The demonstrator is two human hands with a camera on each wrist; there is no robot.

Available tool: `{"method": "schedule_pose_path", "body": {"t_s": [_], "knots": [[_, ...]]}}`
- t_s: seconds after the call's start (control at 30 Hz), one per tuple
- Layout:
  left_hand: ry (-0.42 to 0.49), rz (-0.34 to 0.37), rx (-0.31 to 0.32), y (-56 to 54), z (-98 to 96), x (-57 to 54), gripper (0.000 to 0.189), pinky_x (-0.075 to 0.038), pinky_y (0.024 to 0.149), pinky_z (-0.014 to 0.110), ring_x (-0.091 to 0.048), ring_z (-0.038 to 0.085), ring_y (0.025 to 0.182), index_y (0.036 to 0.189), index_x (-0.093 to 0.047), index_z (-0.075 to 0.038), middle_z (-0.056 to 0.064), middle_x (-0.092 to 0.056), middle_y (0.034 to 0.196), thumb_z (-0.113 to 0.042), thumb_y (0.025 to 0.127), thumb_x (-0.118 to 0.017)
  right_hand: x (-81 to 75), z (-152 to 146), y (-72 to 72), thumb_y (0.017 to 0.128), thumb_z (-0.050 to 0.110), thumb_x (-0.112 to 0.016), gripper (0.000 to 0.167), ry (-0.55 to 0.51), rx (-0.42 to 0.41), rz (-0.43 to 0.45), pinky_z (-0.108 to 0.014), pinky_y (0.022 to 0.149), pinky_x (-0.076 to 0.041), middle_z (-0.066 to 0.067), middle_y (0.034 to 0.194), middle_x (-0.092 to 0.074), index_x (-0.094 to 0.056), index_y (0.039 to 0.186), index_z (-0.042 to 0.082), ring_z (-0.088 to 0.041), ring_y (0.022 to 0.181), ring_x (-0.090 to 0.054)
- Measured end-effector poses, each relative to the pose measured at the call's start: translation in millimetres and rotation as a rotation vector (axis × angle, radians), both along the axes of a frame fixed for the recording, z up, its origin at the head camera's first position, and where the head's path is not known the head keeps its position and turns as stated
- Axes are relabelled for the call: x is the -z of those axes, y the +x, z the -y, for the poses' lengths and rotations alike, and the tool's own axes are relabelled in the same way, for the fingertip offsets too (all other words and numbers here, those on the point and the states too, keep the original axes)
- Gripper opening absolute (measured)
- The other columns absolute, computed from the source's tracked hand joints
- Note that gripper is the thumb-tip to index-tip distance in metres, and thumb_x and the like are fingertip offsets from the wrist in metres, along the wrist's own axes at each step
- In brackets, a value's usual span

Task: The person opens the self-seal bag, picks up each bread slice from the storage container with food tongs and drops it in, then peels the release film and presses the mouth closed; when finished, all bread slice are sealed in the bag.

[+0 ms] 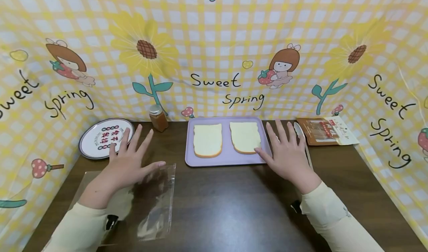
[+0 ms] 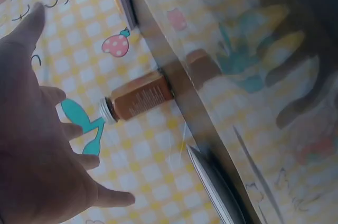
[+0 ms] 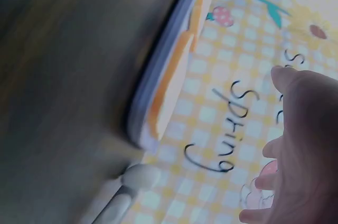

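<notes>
My left hand point(image 1: 123, 164) is spread with its fingers straight, above a clear plastic sheet or bag point(image 1: 155, 207). Nothing is in its grasp. A white plate point(image 1: 91, 144) with red characters and a jar point(image 1: 158, 119) of brown contents with a metal lid stand beyond it. Two slices of bread point(image 1: 207, 139) point(image 1: 245, 136) lie side by side on a purple tray point(image 1: 227, 161). My right hand point(image 1: 289, 157), also spread and holding nothing, hovers by the tray's right edge. Partly hidden by it is a pale utensil with a rounded head point(image 3: 140, 176).
A brown and white food packet point(image 1: 322, 131) lies at the back right of the dark wooden table point(image 1: 220, 211). Yellow checked cloth point(image 1: 214, 40) hangs behind the table and along both sides.
</notes>
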State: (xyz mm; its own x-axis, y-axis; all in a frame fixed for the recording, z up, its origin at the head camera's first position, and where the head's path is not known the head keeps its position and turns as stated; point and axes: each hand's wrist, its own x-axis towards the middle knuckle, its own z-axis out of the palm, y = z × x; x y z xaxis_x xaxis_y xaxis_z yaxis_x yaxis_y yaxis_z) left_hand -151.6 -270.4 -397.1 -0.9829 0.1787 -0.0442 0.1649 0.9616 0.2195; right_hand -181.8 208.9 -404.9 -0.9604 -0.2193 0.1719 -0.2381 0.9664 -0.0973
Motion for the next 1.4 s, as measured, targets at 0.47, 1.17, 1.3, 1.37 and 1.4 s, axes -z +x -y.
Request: {"method": "schedule_pose_path", "body": {"t_s": [0.47, 1.17, 1.3, 1.37, 1.4], "knots": [[-0.046, 0.149, 0.167, 34.5, 38.6, 1.1, 0.123, -0.024, 0.1, 0.099, -0.005, 0.062, 0.16, 0.171, -0.017, -0.042, 0.012, 0.003, 0.183, -0.082, 0.072, -0.078, -21.7, 37.4, 17.2, 0.108, 0.042, -0.062, 0.062, -0.084, -0.229, -0.093, -0.072, 0.11, -0.048, -0.022, 0.165, -0.046, -0.048, 0.161, 0.014, -0.052, 0.144, -0.051], [0.028, 0.414, 0.114, 47.4, 43.6, 21.3, 0.131, -0.025, 0.092, 0.101, -0.002, 0.073, 0.153, 0.17, -0.029, -0.031, 0.027, -0.005, 0.178, -0.066, 0.062, -0.095, 0.6, 129.6, 44.0, 0.107, 0.038, -0.066, 0.049, -0.214, -0.56, 0.086, -0.044, 0.1, -0.063, -0.011, 0.139, -0.07, -0.062, 0.147, 0.01, -0.026, 0.123, -0.073], [0.039, 0.403, 0.112, 41.1, 42.0, 20.7, 0.131, -0.03, 0.097, 0.097, -0.002, 0.075, 0.152, 0.17, -0.029, -0.028, 0.031, -0.005, 0.177, -0.066, 0.063, -0.095, 3.5, 135.3, 44.2, 0.108, 0.038, -0.065, 0.046, -0.22, -0.559, 0.133, -0.043, 0.098, -0.063, -0.009, 0.134, -0.072, -0.063, 0.145, 0.011, -0.023, 0.118, -0.074], [0.038, 0.401, 0.106, 36.7, 40.3, 20.4, 0.131, -0.031, 0.1, 0.095, -0.002, 0.075, 0.152, 0.171, -0.029, -0.027, 0.032, -0.005, 0.176, -0.067, 0.064, -0.094, 4.0, 139.0, 43.2, 0.108, 0.038, -0.064, 0.045, -0.231, -0.556, 0.164, -0.043, 0.1, -0.062, -0.007, 0.134, -0.073, -0.064, 0.145, 0.012, -0.022, 0.118, -0.074], [0.036, 0.404, 0.101, 34.1, 39.3, 20.5, 0.131, -0.031, 0.1, 0.095, -0.002, 0.075, 0.152, 0.171, -0.029, -0.026, 0.032, -0.004, 0.176, -0.067, 0.064, -0.094, 3.8, 141.3, 42.4, 0.109, 0.038, -0.064, 0.044, -0.238, -0.554, 0.18, -0.043, 0.101, -0.062, -0.007, 0.134, -0.073, -0.064, 0.145, 0.013, -0.021, 0.119, -0.074]]}}
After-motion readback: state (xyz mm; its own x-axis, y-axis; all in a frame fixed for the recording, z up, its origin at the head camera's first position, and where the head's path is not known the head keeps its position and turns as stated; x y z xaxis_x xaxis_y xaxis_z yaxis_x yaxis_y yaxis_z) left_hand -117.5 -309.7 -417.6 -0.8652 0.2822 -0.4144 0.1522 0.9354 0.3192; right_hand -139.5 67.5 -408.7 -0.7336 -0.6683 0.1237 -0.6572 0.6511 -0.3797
